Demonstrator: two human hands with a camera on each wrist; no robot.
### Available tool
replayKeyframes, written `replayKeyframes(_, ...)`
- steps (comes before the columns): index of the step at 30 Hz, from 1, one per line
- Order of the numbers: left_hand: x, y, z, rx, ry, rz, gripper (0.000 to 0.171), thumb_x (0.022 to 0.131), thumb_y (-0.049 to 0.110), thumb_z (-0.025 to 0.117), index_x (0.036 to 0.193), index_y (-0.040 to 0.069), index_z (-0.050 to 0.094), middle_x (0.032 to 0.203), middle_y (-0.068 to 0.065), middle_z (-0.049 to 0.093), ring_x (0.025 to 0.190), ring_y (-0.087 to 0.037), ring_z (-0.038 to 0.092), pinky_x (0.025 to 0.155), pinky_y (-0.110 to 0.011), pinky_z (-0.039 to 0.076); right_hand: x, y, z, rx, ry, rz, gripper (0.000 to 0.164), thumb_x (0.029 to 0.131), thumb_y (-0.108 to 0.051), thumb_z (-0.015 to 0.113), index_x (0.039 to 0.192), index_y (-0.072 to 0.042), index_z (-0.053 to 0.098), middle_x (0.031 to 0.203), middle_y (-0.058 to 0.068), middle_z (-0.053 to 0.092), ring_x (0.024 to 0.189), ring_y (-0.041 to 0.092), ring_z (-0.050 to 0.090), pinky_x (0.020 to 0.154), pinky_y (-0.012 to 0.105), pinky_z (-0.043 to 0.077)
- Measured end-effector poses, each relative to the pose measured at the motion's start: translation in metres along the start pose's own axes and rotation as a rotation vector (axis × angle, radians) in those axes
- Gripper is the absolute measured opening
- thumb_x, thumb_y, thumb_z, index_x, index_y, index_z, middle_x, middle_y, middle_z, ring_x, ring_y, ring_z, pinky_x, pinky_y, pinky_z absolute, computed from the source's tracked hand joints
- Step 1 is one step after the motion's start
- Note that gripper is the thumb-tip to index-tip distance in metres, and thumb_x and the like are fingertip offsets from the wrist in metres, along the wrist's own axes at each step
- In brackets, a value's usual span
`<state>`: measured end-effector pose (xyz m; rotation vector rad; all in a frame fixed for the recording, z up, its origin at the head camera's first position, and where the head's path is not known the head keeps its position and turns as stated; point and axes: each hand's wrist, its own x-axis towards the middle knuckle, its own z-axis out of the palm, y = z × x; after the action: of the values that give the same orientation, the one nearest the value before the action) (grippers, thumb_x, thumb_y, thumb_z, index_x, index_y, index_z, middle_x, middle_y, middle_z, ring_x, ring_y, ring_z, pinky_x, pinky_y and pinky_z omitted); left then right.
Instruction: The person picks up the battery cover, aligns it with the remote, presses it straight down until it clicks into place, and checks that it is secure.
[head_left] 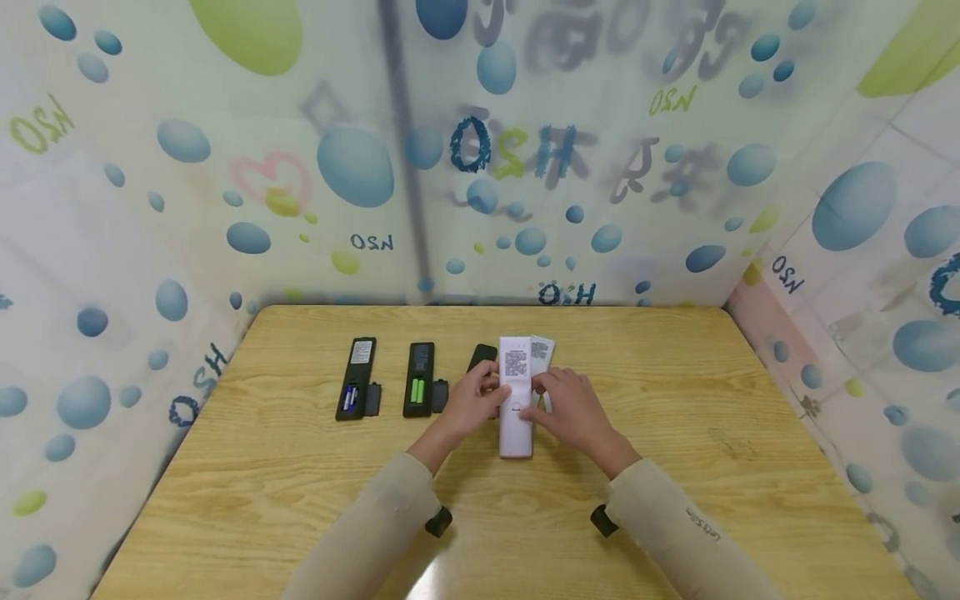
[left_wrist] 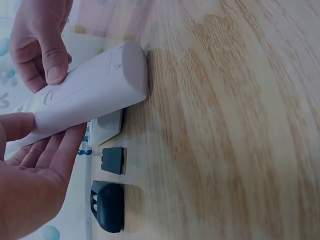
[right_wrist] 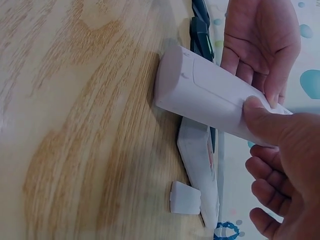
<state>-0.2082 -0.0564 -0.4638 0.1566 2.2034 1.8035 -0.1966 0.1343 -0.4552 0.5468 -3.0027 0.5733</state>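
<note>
A white remote control (head_left: 515, 437) is held back side up, with a printed label at its far end and the battery cover on it. The left hand (head_left: 474, 400) grips its left side, thumb on top and fingers beneath in the left wrist view. My right hand (head_left: 573, 408) holds the other side, its thumb pressed on the back near the cover's catch. The remote's near end is close over the table in the right wrist view. Partly hidden behind it lie a second white remote (head_left: 541, 350) and a black remote (head_left: 483, 356).
To the left lie a black remote (head_left: 362, 353) with blue batteries (head_left: 350, 398) and another black remote (head_left: 422, 357) with green batteries (head_left: 417, 391), compartments uncovered. Their dark covers (head_left: 372, 399) lie beside them. A loose white cover (right_wrist: 185, 198) rests on the wooden table (head_left: 300, 500).
</note>
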Motion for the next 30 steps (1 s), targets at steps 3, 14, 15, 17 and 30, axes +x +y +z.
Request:
replayKeyframes(3, -0.001, 0.001, 0.000, 0.008, 0.003, 0.002, 0.030, 0.100, 0.017, 0.056, 0.128, 0.012, 0.051, 0.124, -0.015, 0.065, 0.101, -0.023, 0.066, 0.084, -0.046, 0.058, 0.001, 0.000, 0.000, 0.009, -0.020, 0.018, 0.047, 0.082, -0.047, 0.075, 0.109, -0.010, 0.065, 0.101, 0.005, 0.065, 0.094, 0.020, 0.051, 0.084, 0.040, 0.042)
replayKeyframes(14, -0.003, 0.003, 0.003, 0.010, 0.007, 0.012, 0.028, 0.099, 0.015, 0.056, 0.127, 0.012, 0.052, 0.124, -0.017, 0.065, 0.104, -0.025, 0.066, 0.079, -0.037, 0.060, 0.009, 0.000, -0.001, 0.043, -0.053, 0.057, 0.041, 0.078, -0.046, 0.079, 0.097, -0.012, 0.066, 0.092, 0.003, 0.065, 0.080, 0.017, 0.049, 0.079, 0.039, 0.041)
replayKeyframes(15, -0.003, 0.003, 0.003, 0.013, 0.007, 0.014, 0.028, 0.099, 0.015, 0.056, 0.127, 0.012, 0.052, 0.124, -0.017, 0.065, 0.105, -0.025, 0.066, 0.079, -0.036, 0.060, 0.009, 0.000, -0.001, 0.034, -0.048, 0.057, 0.040, 0.078, -0.046, 0.079, 0.096, -0.012, 0.066, 0.091, 0.002, 0.065, 0.080, 0.016, 0.049, 0.079, 0.040, 0.041)
replayKeyframes(17, -0.002, 0.003, 0.003, 0.017, 0.007, 0.010, 0.028, 0.099, 0.015, 0.056, 0.127, 0.012, 0.052, 0.124, -0.017, 0.065, 0.105, -0.025, 0.066, 0.079, -0.036, 0.060, 0.009, 0.000, -0.001, 0.020, -0.039, 0.055, 0.038, 0.079, -0.045, 0.078, 0.095, -0.013, 0.066, 0.090, 0.002, 0.066, 0.080, 0.016, 0.050, 0.081, 0.041, 0.042)
replayKeyframes(30, 0.000, 0.001, 0.003, 0.012, 0.012, 0.002, 0.029, 0.100, 0.015, 0.055, 0.128, 0.011, 0.051, 0.121, -0.016, 0.065, 0.101, -0.023, 0.066, 0.080, -0.040, 0.060, 0.010, 0.001, -0.001, 0.015, -0.076, 0.028, 0.043, 0.081, -0.047, 0.076, 0.102, -0.011, 0.063, 0.094, 0.003, 0.064, 0.084, 0.018, 0.049, 0.082, 0.042, 0.040)
